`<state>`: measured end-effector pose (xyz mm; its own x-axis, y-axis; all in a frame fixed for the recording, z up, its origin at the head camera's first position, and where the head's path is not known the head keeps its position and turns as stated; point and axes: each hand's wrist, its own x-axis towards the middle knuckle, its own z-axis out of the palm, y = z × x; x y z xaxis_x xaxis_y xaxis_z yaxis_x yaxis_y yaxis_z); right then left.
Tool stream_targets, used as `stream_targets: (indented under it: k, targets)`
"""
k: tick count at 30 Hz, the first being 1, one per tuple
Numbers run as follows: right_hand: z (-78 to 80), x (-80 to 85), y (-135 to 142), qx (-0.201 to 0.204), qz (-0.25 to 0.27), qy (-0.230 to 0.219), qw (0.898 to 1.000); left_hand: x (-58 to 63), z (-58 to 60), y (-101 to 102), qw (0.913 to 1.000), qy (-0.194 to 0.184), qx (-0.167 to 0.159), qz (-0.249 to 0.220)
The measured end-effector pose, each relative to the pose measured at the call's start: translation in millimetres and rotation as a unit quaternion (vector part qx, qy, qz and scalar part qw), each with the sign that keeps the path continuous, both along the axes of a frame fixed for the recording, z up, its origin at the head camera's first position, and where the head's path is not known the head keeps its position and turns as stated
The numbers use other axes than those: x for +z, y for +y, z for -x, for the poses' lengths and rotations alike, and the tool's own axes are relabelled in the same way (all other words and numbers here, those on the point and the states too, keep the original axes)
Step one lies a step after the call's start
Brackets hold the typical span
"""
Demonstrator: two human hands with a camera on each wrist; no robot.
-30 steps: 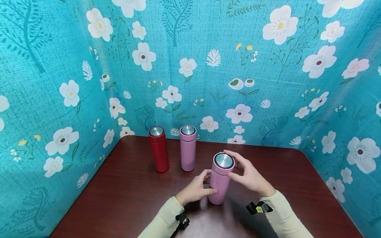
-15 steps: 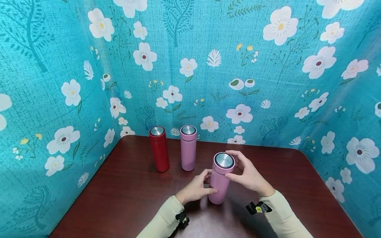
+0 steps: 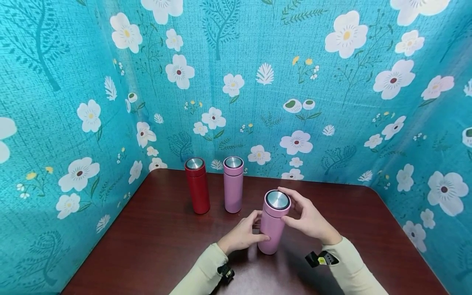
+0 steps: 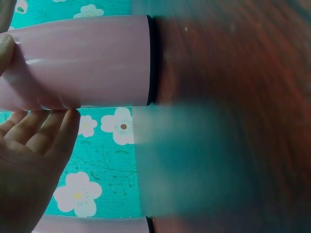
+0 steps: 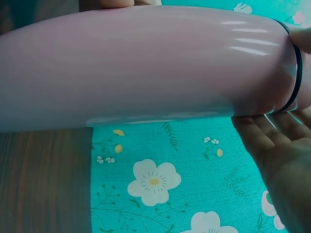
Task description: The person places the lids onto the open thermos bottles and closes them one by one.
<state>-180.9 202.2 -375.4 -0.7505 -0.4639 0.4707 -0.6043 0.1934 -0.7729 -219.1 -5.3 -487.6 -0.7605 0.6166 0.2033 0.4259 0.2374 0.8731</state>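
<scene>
A pink thermos bottle (image 3: 271, 233) with a silver-topped lid (image 3: 278, 200) stands upright near the middle front of the table. My left hand (image 3: 241, 234) grips its body from the left, thumb across the front and fingers behind. On the other side, my right hand (image 3: 309, 214) holds the lid, with the thumb at the seam below it. Seen from the left wrist, the bottle's dark base ring (image 4: 153, 60) is right at the tabletop. The right wrist view shows a dark ring (image 5: 294, 73) at the lid seam, between the thumb and fingers.
Behind, a red thermos (image 3: 198, 190) and a second pink thermos (image 3: 233, 192) stand upright side by side, left of the held one. The dark wooden table (image 3: 158, 241) is bordered by blue flowered cloth (image 3: 258, 114) at the back and sides.
My right thumb and fingers shift slightly left around the lid, then back to the right. The left hand and the bottle stay in place.
</scene>
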Motion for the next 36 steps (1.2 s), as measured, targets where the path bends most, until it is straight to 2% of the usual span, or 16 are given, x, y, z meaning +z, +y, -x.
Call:
stream_targets:
  k: [6,11,17,20,23,30,33,36]
  targets:
    - [3.7,-7.7,-0.6,-0.026,0.025,-0.001,0.999,-0.8,-0.3,2.0,1.0,0.005,0.007,-0.002]
    - [0.7,-3.1,-3.6,-0.03,0.022,-0.011,0.999,-0.7,0.5,2.8,1.0,0.003,0.004,-0.008]
    - [1.0,1.0,-2.3,0.023,0.009,0.014,1.0,0.3,0.7,2.4,1.0,0.004,0.003,-0.005]
    - [1.1,1.9,-1.1,0.033,0.002,0.023,0.999,0.5,0.2,2.8,1.0,0.001,0.001,-0.002]
    - [1.4,1.5,-0.6,0.025,0.001,0.019,1.0,-0.1,0.1,3.5,1.0,-0.004,-0.002,-0.005]
    - [3.1,-0.8,-3.0,-0.023,0.011,0.026,0.999,0.7,-0.3,4.8,1.0,0.003,0.0,-0.003]
    - [2.7,-1.5,-4.3,-0.034,0.009,0.028,0.999,0.4,0.1,4.7,1.0,0.004,0.002,0.004]
    - [1.8,-1.2,-4.7,-0.026,0.01,0.021,0.999,0.4,0.3,4.5,1.0,0.002,0.006,0.007]
